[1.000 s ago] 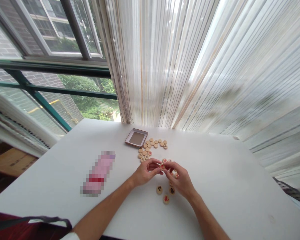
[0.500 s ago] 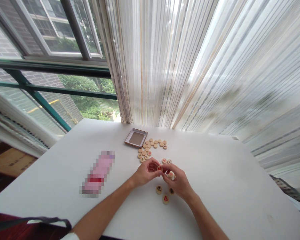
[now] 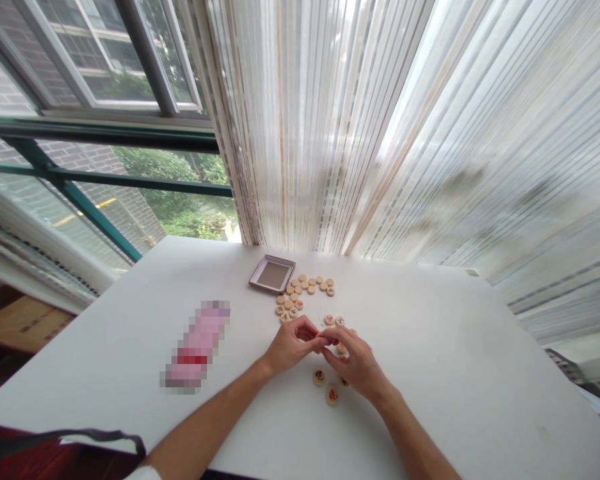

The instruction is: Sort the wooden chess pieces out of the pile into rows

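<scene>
My left hand (image 3: 291,345) and my right hand (image 3: 357,360) meet over the white table, fingertips pinched together on a small round xiangqi piece. That piece is almost wholly covered by my fingers. Just below the hands lie a black-marked piece (image 3: 319,377) and a red-marked piece (image 3: 332,395), face up. Another piece (image 3: 343,382) is partly hidden by my right hand, and a red-marked one (image 3: 341,348) shows between its thumb and fingers. Beyond my fingertips, a red-marked piece (image 3: 329,320) sits next to a black-marked piece (image 3: 340,321).
Farther back, several plain-faced wooden pieces (image 3: 305,285) and a few marked ones (image 3: 293,312) form a loose cluster. A shallow square box lid (image 3: 273,274) stands beside them. A pixelated pink item (image 3: 200,343) lies left on the white table (image 3: 455,373). Curtains (image 3: 320,133) hang behind.
The red-marked piece between my fingertips showed its face before; now my fingers hide it. My right fingers have shifted slightly over it, and the view has moved a little.
</scene>
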The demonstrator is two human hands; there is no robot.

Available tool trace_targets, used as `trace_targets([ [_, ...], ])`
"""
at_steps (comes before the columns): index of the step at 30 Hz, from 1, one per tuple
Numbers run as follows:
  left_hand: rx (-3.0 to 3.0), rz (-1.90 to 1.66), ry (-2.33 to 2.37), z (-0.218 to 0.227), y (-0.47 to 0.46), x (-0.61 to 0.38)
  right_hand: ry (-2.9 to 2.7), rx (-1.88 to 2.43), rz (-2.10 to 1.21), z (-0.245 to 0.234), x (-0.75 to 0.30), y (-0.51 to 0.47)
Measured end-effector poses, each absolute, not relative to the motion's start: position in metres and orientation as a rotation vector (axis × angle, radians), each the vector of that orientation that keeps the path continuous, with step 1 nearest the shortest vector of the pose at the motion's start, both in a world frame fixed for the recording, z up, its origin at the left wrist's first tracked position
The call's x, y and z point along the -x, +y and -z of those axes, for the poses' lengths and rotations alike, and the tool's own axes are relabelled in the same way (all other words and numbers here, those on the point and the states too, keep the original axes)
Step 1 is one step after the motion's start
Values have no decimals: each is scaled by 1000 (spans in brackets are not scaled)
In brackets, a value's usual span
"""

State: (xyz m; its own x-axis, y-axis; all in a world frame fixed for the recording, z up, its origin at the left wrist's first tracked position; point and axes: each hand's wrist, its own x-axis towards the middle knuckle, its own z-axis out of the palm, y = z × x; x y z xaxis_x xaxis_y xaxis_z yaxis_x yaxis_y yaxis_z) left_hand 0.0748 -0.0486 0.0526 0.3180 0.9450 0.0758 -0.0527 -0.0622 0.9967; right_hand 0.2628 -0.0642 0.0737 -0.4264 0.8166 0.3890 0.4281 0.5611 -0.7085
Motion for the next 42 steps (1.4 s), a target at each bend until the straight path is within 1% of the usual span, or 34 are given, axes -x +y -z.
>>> trace_targets([
  [9,-1504,-1011,914,-57,-47,-70,-2036,1048,-693,-69,-264,-63],
  [23,-1541,-1020,854,-55,-46,-69,-1952,1025,-785,-76,-270,-59],
  [34,-1574,-1027,810,-58,-47,-70,-1910,1004,-787,-75,-268,-59],
  [42,-1654,-1018,834,-58,-48,-69,-1851,1039,-892,-80,-270,-60],
])
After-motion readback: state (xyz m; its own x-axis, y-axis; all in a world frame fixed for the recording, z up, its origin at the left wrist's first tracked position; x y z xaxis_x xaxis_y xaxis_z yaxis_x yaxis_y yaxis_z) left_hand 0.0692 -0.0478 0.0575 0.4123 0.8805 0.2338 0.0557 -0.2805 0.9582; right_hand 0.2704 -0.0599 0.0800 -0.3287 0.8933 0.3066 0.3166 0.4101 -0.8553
